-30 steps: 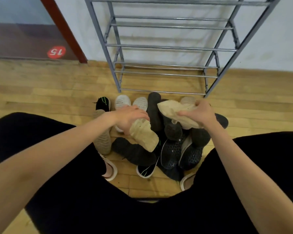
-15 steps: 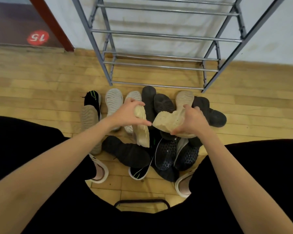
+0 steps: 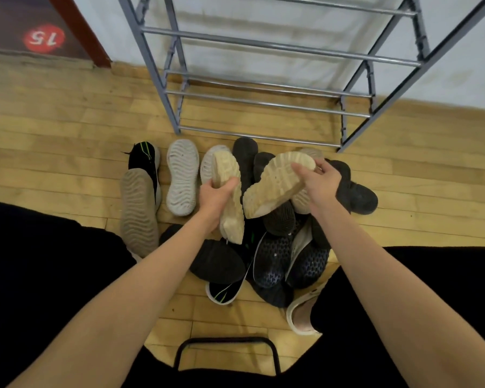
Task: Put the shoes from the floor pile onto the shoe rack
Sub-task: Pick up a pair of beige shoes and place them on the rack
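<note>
My left hand (image 3: 216,198) grips a beige shoe (image 3: 230,197) held sole-up, toe pointing away. My right hand (image 3: 318,182) grips its beige mate (image 3: 275,184) by the heel end, sole up and tilted. Both shoes hover just above the floor pile (image 3: 277,247) of dark sneakers. The grey metal shoe rack (image 3: 263,46) stands against the wall behind the pile, its visible bars bare.
A white-soled shoe (image 3: 182,176), a tan-soled shoe (image 3: 137,211) and a black shoe with green stripes (image 3: 143,155) lie left of the pile. My knees in black flank the pile. A black stool bar (image 3: 227,341) sits below. A red door frame (image 3: 79,29) is far left.
Both hands have lifted the beige shoes off the pile and turned them soles up. The view has tilted down and moved closer to the pile.
</note>
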A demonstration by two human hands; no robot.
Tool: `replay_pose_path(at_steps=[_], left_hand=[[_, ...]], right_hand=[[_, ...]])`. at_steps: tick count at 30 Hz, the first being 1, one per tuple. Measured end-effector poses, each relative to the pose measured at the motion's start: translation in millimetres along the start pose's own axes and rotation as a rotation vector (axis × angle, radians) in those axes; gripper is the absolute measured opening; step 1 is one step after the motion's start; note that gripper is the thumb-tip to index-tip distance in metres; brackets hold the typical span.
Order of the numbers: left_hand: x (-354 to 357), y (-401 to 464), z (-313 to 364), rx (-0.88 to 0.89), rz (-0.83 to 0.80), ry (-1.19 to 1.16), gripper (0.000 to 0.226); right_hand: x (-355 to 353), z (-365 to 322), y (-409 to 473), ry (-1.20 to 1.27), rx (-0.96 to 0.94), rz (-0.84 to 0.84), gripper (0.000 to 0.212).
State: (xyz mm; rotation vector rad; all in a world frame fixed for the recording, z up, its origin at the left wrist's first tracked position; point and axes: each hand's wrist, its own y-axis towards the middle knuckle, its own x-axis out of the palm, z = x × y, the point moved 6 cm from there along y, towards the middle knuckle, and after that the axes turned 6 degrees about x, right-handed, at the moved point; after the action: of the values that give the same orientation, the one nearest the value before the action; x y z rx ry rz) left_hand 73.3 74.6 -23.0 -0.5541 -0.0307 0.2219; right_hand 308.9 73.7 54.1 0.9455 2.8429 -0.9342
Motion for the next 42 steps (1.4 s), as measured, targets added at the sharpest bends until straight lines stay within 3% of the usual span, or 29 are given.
replay_pose_path(at_steps=[5, 9, 12, 17, 20, 22, 26, 29, 33, 36, 39, 42], left_hand=[[-1.7, 17.4, -7.0, 0.013, 0.002, 0.055, 0.053], [-10.5, 15.8, -41.1, 0.155, -0.088, 0.339, 0.061], [-20.4, 21.6, -60.1, 0.060, -0.013, 0.227, 0.073], [-27.2, 36.1, -63.5, -0.132, 0.017, -0.019, 0.076], [-41.3, 40.6, -52.0, -0.149, 0.025, -0.056, 0.061], [-46.9, 41.6, -37.1, -0.145, -0.054, -0.156, 0.050], [-37.1, 43.3, 0.1, -0.089, -0.232, -0.433, 0.065], [-21.5, 37.5, 18.7, -0.063, -0.249, -0.508, 0.057], [-2.6, 23.5, 15.7, -0.154, -0.228, -0.719, 0.050], [14.4, 10.6, 10.5, -0.255, -0.318, -0.931, 0.061], [28.8, -4.1, 18.6, -0.302, -0.515, -1.056, 0.075], [27.8, -4.8, 23.5, -0.281, -0.557, -1.038, 0.075]], right_hand=[[17.1, 13.3, 29.6, 0.152, 0.036, 0.016, 0.020], [26.4, 47.0, 44.3, 0.095, 0.115, 0.059, 0.039], [37.8, 61.7, 51.3, 0.156, 0.196, 0.051, 0.041], [61.6, 103.1, 44.1, -0.099, 0.199, -0.069, 0.081], [61.2, 98.8, 54.4, -0.045, 0.210, -0.099, 0.073], [56.7, 80.3, 64.2, -0.047, 0.173, -0.190, 0.059], [45.1, 47.3, 69.8, 0.097, 0.255, -0.399, 0.046], [35.5, 30.2, 55.5, 0.279, 0.395, -0.601, 0.028], [19.0, 25.1, 48.0, 0.713, 0.394, -0.657, 0.032], [13.9, 17.2, 39.2, 0.857, 0.320, -0.687, 0.038], [6.2, 19.0, 40.7, 0.868, 0.359, -0.636, 0.044], [-3.1, 24.1, 48.1, 0.768, 0.406, -0.567, 0.051]])
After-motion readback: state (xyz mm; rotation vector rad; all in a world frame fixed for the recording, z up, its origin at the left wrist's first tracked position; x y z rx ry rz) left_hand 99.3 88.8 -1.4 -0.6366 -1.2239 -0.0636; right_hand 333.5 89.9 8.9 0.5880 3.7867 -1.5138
